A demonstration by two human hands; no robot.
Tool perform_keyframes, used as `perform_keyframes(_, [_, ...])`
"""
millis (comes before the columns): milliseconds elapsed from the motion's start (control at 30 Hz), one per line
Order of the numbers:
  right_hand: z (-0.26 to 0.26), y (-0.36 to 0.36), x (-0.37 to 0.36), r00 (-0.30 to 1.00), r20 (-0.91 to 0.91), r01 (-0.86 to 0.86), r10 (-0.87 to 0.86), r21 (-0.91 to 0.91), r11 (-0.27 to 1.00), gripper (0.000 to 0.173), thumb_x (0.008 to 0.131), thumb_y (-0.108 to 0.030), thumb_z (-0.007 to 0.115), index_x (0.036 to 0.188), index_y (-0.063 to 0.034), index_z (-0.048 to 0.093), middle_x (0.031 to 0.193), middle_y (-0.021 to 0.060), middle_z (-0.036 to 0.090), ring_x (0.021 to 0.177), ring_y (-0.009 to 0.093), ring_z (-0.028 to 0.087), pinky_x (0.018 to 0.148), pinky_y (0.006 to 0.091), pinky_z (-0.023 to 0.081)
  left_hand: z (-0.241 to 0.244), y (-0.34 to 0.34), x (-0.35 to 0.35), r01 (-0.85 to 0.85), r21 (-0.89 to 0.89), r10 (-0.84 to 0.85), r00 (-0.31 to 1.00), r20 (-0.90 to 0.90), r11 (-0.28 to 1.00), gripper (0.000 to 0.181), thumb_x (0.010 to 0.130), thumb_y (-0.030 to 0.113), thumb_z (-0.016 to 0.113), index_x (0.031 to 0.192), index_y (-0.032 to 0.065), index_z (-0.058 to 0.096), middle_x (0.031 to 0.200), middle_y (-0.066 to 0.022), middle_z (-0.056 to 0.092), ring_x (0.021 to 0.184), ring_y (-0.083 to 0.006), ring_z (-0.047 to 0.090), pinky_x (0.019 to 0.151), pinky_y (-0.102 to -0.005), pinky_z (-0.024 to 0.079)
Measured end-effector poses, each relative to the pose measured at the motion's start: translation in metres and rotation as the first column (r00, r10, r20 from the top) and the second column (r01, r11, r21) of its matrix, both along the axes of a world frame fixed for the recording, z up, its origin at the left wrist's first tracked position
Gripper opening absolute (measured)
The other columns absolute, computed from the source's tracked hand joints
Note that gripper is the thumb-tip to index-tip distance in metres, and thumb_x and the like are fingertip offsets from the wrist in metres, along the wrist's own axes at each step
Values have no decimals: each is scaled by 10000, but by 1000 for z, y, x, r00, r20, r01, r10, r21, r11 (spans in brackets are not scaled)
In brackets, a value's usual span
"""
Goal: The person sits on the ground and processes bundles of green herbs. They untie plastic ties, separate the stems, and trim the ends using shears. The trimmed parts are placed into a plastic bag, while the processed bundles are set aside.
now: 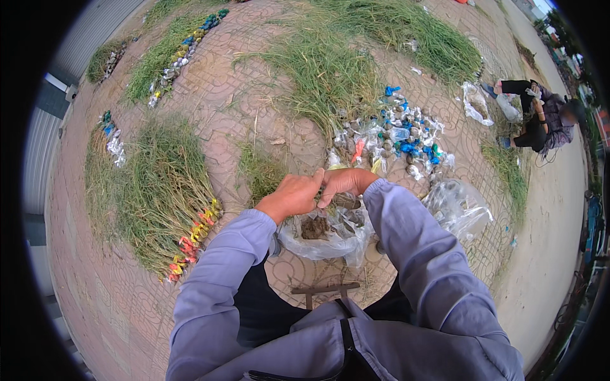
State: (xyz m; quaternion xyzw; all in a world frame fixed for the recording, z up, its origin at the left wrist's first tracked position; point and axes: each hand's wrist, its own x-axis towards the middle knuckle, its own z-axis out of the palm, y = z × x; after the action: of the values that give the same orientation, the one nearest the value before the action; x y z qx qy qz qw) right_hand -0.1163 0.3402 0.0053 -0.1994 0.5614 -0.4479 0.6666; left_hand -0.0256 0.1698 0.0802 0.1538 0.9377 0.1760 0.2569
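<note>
My left hand and my right hand meet in front of me, fingers curled and thumbs close together. Whatever is pinched between them is mostly hidden; thin dark strands show at the fingertips. Just below them, an open clear plastic bag lies on the paving, with a clump of brown soil inside. Leafy green plants lie beyond my left hand, and I cannot tell whether their stems reach into it. Past my right hand are several root balls wrapped in white and blue plastic.
Bundled plants with red and yellow wrapped roots lie to the left. More cut-looking greenery spreads ahead. A puffed clear bag sits at right. Another person sits farther right beside a white bag. A metal bar is between my legs.
</note>
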Motion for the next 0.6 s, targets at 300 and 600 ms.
perform_keyframes(300, [2,65,-15,550,16,831,-835,96,548,307,1019,-307,580,1160,-36,612,1077,88,660,973,230,663,833,382,544,-13,-43,-13,-398,316,349,915,201,861,371,739,94,712,1090,-21,671,900,-149,711,784,-277,667,718,-401,514])
perform_keyframes(600, [-54,37,68,179,536,860,-825,322,396,742,1035,-580,415,1422,53,395,1398,259,521,1196,387,591,951,518,514,1,-51,-27,-717,643,393,691,606,269,412,810,-24,677,1217,-20,608,965,-50,685,764,-115,608,719,-271,495])
